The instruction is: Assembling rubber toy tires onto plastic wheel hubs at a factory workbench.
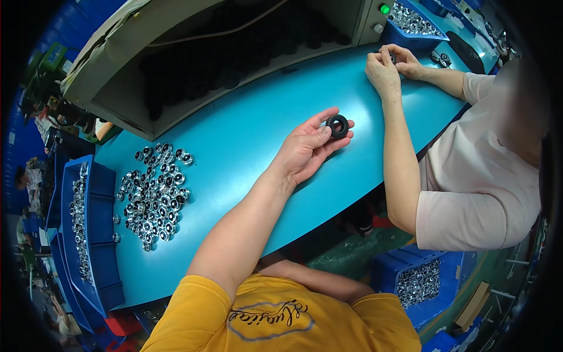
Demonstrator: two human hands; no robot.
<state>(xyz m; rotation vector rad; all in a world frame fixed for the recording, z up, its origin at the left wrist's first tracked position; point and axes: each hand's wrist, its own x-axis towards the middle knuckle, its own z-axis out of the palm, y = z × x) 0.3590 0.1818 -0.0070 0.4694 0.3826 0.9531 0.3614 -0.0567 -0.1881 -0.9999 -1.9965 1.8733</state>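
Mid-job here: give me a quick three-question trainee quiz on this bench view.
1. True or false: the left hand holds a black ring at its fingertips.
2. Where does the heap of shiny round parts lie? A) in a cardboard box B) loose on the teal table C) on the floor
3. Fill in: the co-worker's hands work beside a ____ bin of shiny parts.
Key: 1 true; 2 B; 3 blue.
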